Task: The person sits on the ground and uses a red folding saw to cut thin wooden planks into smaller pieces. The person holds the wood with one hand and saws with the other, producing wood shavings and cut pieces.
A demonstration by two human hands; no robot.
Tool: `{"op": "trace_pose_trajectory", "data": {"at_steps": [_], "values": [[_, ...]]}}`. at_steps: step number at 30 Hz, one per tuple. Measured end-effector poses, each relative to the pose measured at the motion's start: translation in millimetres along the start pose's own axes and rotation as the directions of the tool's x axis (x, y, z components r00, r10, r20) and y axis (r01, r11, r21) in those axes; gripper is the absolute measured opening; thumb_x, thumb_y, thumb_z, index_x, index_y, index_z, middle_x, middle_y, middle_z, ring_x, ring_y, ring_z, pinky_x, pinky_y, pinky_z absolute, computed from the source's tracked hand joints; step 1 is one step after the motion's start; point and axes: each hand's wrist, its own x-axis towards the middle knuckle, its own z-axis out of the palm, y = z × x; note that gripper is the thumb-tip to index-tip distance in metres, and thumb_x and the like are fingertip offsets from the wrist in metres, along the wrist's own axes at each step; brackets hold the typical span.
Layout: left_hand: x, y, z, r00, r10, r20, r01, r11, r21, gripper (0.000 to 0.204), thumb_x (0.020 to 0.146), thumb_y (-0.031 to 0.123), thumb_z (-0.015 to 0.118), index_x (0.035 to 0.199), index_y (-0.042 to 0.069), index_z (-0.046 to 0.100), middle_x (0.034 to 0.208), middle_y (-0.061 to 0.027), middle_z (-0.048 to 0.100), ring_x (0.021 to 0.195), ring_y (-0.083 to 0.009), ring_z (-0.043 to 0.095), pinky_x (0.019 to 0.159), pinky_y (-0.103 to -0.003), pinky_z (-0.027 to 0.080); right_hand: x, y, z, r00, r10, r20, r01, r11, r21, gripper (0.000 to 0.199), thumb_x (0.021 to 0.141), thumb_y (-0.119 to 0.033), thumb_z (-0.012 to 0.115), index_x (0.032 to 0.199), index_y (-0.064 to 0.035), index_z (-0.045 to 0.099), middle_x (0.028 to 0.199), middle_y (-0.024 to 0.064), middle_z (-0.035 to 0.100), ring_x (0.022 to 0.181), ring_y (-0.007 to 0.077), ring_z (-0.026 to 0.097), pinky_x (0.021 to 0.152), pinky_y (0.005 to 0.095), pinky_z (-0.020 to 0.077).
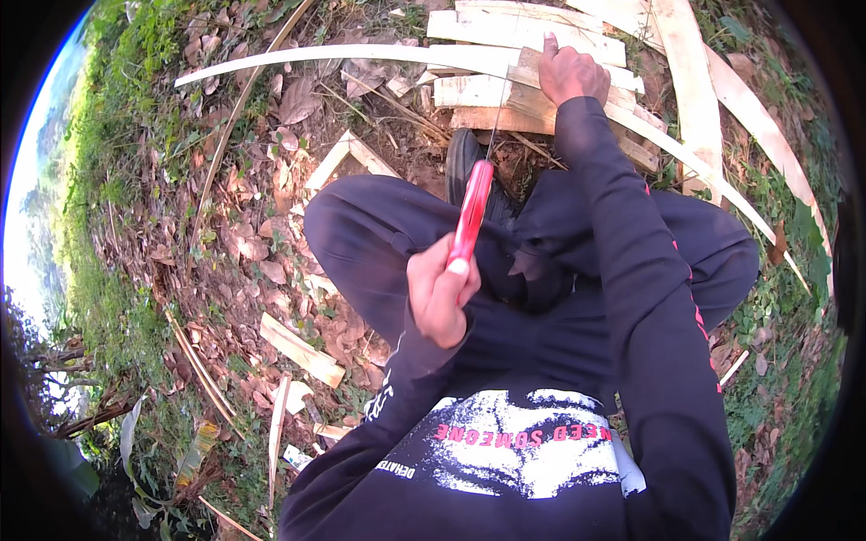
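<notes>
My left hand (439,293), in front of my lap, is closed round the red handle (473,212) of a saw. Its thin blade (501,104), seen nearly edge-on, runs forward to the wood. My right hand (574,74) is closed, thumb pointing forward, and presses on a short wood block (529,83) beside the blade. Beneath that lies a long curved pale wooden strip (379,54), crossing from far left to right. Several short planks (469,91) are stacked under the strip. What my right fingers grip underneath is hidden.
My crossed legs (370,221) and a dark shoe (463,160) are close to the planks. Wide curved boards (690,90) lie at the far right. Offcuts (302,350) and thin strips (206,374) lie among dry leaves on the left. Green plants (108,180) border the ground.
</notes>
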Motion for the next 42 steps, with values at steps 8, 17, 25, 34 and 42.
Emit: {"op": "trace_pose_trajectory", "data": {"at_steps": [8,17,25,34,42], "values": [[-17,9,-5,0.999,-0.047,-0.005,0.047,0.999,0.010,0.029,0.086,0.013,0.045,0.091,-0.011,0.060,0.054,0.0012,0.044,0.044,-0.0029,0.033,0.043,-0.021,0.022,9,-2,10,0.990,0.061,-0.130,-0.062,0.998,0.000,0.062,0.102,-0.047,0.028,0.096,-0.0079,0.076,0.096,0.0174,0.073,0.094,0.0331,0.069,0.090,0.0445,0.0463],[48,-8,11,0.999,0.006,0.036,-0.007,0.999,0.038,0.022,0.088,0.017,0.044,0.074,0.000,0.049,0.055,0.0011,0.042,0.047,-0.0053,0.034,0.045,-0.023,0.024,8,1,7,0.995,0.055,-0.078,-0.053,0.998,0.038,0.060,0.101,-0.045,0.029,0.097,-0.0068,0.076,0.098,0.0188,0.072,0.098,0.0349,0.068,0.093,0.0443,0.0469],[58,-8,7,0.998,-0.018,0.068,0.018,1.000,0.000,0.020,0.087,0.014,0.044,0.074,0.000,0.049,0.056,0.0015,0.043,0.050,-0.0042,0.035,0.047,-0.022,0.025,6,-1,9,0.996,0.011,-0.083,-0.008,0.999,0.043,0.062,0.101,-0.046,0.029,0.097,-0.0059,0.076,0.097,0.0212,0.072,0.095,0.0366,0.069,0.087,0.0453,0.0500],[17,7,-1,0.998,-0.058,0.022,0.058,0.998,0.000,0.024,0.080,0.022,0.046,0.071,0.000,0.048,0.053,-0.0022,0.044,0.041,-0.0045,0.033,0.040,-0.020,0.024,9,2,6,0.993,0.015,-0.121,-0.012,1.000,0.020,0.062,0.101,-0.046,0.030,0.095,-0.0055,0.076,0.095,0.0220,0.072,0.093,0.0367,0.069,0.085,0.0454,0.0512],[5,4,-1,0.994,-0.100,-0.039,0.101,0.994,0.032,0.023,0.079,0.022,0.046,0.072,0.000,0.048,0.054,0.0001,0.042,0.042,-0.0047,0.032,0.041,-0.022,0.024,12,1,6,0.991,0.076,-0.112,-0.072,0.997,0.041,0.061,0.101,-0.046,0.030,0.094,-0.0071,0.077,0.095,0.0214,0.072,0.091,0.0373,0.070,0.084,0.0448,0.0519]]}}
